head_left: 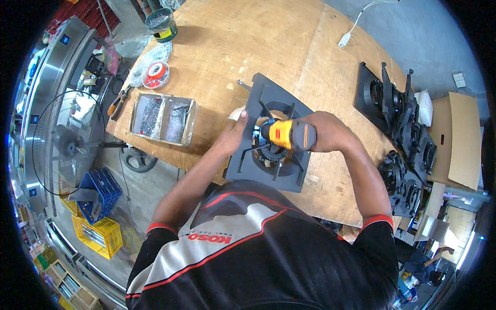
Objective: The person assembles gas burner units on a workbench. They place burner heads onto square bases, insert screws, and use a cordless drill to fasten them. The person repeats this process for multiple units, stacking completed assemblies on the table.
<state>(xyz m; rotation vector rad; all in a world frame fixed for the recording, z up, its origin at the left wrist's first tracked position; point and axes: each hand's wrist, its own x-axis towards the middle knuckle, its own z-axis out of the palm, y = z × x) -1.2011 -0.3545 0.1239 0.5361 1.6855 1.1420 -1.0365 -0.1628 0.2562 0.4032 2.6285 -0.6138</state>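
Here our right hand [325, 132] is clenched around the grip of a yellow and grey power drill [287, 134], its nose pointed down into the middle of a dark square stove plate [256, 93]. Our left hand [238, 129] lies on the left side of that plate with the fingers curled over it, pressing it down rather than gripping anything loose. The plate lies flat on the wooden table [217, 41], close to the edge nearest us, and the round burner ring [271, 155] with its prongs sits in its centre, right under the drill.

We judge this to be the fastening step — a screw being driven at the burner ring, though the bit and screw are hidden behind the drill. The next move calls for keeping the drill upright over the screw and the plate pinned so it does not spin.

Left of the plate stands a shallow cardboard box of screws [163, 119], split into compartments. Beyond that box lie a red tape roll [155, 75], orange-handled pliers [119, 101] and, further off, a green tin [161, 24]. Right of the plate — well apart — a stack of similar dark plates [398, 111] leans along the table's far side. A pedestal fan [64, 142] stands on the floor beyond the table's left edge.
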